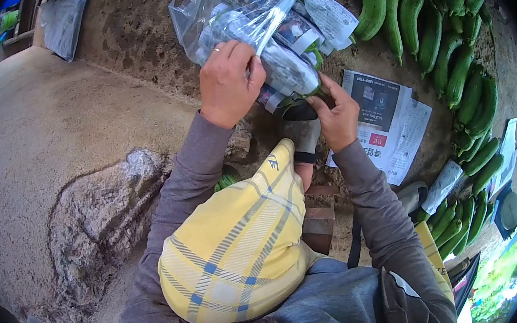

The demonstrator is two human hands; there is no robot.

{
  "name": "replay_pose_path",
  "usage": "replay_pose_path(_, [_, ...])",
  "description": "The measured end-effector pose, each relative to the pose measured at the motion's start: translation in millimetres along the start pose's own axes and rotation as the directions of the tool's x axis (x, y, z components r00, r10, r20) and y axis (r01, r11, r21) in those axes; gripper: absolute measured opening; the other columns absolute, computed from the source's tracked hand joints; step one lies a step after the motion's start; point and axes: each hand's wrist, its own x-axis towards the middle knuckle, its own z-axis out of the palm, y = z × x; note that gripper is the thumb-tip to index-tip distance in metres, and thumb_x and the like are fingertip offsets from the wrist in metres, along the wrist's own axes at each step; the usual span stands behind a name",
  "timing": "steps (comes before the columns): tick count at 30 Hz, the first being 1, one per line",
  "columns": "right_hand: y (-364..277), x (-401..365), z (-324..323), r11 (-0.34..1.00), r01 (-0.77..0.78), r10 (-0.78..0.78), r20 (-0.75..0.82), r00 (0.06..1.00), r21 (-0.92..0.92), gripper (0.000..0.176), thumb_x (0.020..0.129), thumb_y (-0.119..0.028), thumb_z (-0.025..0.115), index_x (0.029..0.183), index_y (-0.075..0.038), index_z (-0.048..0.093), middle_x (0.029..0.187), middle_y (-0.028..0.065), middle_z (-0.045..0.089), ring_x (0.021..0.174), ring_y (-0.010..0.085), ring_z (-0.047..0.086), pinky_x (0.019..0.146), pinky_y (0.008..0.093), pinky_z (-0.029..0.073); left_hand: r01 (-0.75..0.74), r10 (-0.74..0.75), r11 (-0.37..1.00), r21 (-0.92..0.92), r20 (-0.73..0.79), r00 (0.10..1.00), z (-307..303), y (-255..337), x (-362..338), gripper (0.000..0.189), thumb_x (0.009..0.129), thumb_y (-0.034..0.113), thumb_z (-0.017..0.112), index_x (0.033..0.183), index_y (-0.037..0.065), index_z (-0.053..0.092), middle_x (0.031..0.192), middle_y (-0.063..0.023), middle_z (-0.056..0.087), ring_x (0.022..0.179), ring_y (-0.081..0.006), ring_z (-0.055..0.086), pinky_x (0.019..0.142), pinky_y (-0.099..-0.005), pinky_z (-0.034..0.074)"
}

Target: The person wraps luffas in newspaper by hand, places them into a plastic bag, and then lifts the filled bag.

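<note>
While we look down past a yellow checked cloth (236, 252) at our lap, both hands are up at a newspaper bundle (290, 70) that sits inside a clear plastic bag (236, 6), held above the bare concrete ground (46, 121). Our left hand (228, 82) is curled over the middle of the bundle, fingers closed down on the plastic and thumb tucked along its side. Our right hand (337, 115) pinches the lower end between thumb and fingertips. A little green shows at the paper's edge, but we cannot tell what is wrapped inside.

To the right, well apart from the hands, a long heap of green gourds (449, 59) lies on the ground. A loose printed newspaper sheet (387, 123) lies just beyond the right hand.

As we judge it, the plastic is the weak point. It is slick and crumpled, so the left hand could slide on it and let the bundle twist or drop. The paper could also unroll inside the bag if the pinch at the lower end slackens. Squeezing too hard would likely bruise whatever is wrapped, and a sharp pull could tear the thin film where it is stretched tight over the top.
</note>
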Motion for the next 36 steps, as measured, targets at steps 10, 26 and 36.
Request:
replay_pose_path(10, [-46.5,39.9,33.5,0.954,0.164,-0.150,0.073,0.986,-0.252,0.037,0.078,-0.019,0.074,0.110,-0.003,0.066,0.091,0.0159,0.069,0.080,0.0293,0.068,0.070,0.0365,0.052,0.109,-0.103,0.991,-0.077,0.078,0.992,-11.5,-1.5,13.0,0.012,0.081,0.015,0.066,0.081,0.004,0.061,0.078,-0.0102,0.061,0.075,-0.0273,0.060,0.067,-0.0380,0.047])
replay_pose_path(26, [-16.1,16.1,-8.2,0.999,0.040,-0.039,0.020,0.999,-0.012,0.016,0.082,-0.010,0.069,0.096,-0.004,0.071,0.091,0.0123,0.069,0.078,0.0252,0.063,0.069,0.0340,0.051,0.178,-0.152,0.961,-0.210,0.135,0.979,23.4,-105.8,95.4,0.042,0.089,0.041,0.062,0.120,0.013,0.064,0.119,-0.0130,0.064,0.106,-0.0273,0.061,0.088,-0.0344,0.048])
replay_pose_path(36, [49.6,80.2,-145.3,1.000,-0.007,0.002,-0.383,0.924,-0.012,0.015,0.090,-0.009,0.064,0.103,-0.002,0.068,0.088,0.0018,0.068,0.078,0.0069,0.060,0.072,0.0215,0.048,0.088,-0.057,0.974,-0.211,0.149,0.987,27.7,-99.5,93.0,0.046,0.094,0.038,0.056,0.131,0.010,0.056,0.126,-0.0155,0.059,0.119,-0.0307,0.054,0.099,-0.0370,0.041])
